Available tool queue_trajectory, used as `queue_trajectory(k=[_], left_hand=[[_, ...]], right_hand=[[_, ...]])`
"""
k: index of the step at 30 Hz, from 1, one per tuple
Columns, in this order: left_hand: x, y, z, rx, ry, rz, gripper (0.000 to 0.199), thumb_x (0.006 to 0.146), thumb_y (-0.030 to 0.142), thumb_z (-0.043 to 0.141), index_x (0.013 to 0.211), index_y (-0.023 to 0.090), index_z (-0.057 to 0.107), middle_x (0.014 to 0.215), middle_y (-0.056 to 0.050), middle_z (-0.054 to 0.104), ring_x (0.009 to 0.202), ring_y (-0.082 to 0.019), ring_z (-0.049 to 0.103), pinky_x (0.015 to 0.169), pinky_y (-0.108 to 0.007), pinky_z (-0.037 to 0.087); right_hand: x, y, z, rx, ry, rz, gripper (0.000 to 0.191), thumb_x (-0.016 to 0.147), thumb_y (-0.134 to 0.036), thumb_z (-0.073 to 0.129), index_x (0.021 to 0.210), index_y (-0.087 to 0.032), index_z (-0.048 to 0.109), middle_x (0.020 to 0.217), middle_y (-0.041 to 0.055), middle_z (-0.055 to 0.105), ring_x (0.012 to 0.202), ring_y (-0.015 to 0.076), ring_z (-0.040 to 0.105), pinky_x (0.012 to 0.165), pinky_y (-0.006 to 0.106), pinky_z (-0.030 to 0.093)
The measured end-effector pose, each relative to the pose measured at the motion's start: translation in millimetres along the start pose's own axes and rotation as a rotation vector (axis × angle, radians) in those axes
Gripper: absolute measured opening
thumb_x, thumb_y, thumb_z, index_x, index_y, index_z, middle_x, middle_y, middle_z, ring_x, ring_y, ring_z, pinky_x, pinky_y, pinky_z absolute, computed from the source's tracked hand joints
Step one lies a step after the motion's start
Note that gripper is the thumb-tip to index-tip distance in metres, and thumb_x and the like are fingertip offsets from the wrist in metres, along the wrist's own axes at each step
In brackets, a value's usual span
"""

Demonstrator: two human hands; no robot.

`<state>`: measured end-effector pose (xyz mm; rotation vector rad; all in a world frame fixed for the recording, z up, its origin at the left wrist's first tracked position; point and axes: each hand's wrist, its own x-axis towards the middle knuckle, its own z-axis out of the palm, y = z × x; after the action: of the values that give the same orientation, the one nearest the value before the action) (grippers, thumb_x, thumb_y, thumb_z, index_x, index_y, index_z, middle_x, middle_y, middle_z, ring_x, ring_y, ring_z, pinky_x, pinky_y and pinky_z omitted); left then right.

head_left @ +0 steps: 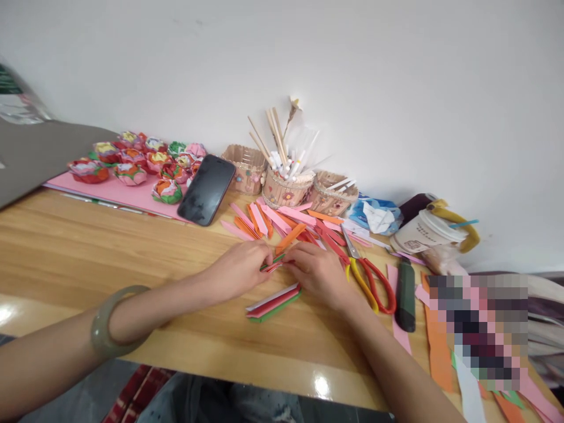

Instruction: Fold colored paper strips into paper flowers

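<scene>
Between my two hands is a small folded paper strip stack (pixel 273 266), green and pink-red. My left hand (pixel 247 264) pinches its left end, with a jade-like bangle (pixel 103 329) on that forearm. At the right end my right hand (pixel 315 270) has its fingers closed on the same stack; the fingertips partly hide it. Just below them on the table lies another layered stack of folded strips (pixel 273 304), white, red, pink and green. Behind the hands spreads a pile of folded pink, orange and red strips (pixel 288 229).
Folded paper flowers (pixel 132 170) sit on pink sheets at the left beside a black phone (pixel 206 189). Decorated baskets (pixel 288 191) stand by the wall. Scissors (pixel 374 282), a dark green cutter (pixel 405 294), a lidded cup (pixel 425 230) and paper strips (pixel 440 346) are at the right.
</scene>
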<state>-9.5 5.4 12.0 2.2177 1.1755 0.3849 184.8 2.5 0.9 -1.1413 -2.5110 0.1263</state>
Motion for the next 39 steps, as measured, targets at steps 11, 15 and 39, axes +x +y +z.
queue_trajectory(k=[11,15,39], left_hand=[[6,-12,5.5,0.021,0.094,0.008,0.013,0.082,0.017,0.049,0.088,0.014,0.059,0.083,-0.005,0.068,0.076,-0.016,0.062,0.067,-0.026,0.047],[0,-3,9.8,0.363,0.094,0.049,0.022,0.084,0.012,0.044,0.097,0.013,0.062,0.094,-0.010,0.066,0.087,-0.020,0.061,0.075,-0.032,0.049],[-17,-12,6.8,0.647,0.121,-0.046,0.032,0.088,0.026,0.047,0.114,0.010,0.058,0.113,-0.013,0.061,0.108,-0.026,0.052,0.086,-0.038,0.049]], right_hand=[[-2,7,8,-0.131,-0.005,-0.122,0.033,0.086,-0.007,0.045,0.112,-0.018,0.062,0.090,0.0074,0.067,0.080,0.0173,0.059,0.064,0.026,0.045],[-5,8,8,-0.178,-0.010,-0.129,0.030,0.087,-0.009,0.044,0.110,-0.016,0.062,0.091,0.0085,0.066,0.082,0.0177,0.058,0.066,0.027,0.046],[-9,-3,13,-0.281,0.010,-0.054,0.028,0.086,-0.008,0.046,0.106,-0.016,0.064,0.097,0.0072,0.070,0.085,0.0192,0.063,0.062,0.026,0.051]])
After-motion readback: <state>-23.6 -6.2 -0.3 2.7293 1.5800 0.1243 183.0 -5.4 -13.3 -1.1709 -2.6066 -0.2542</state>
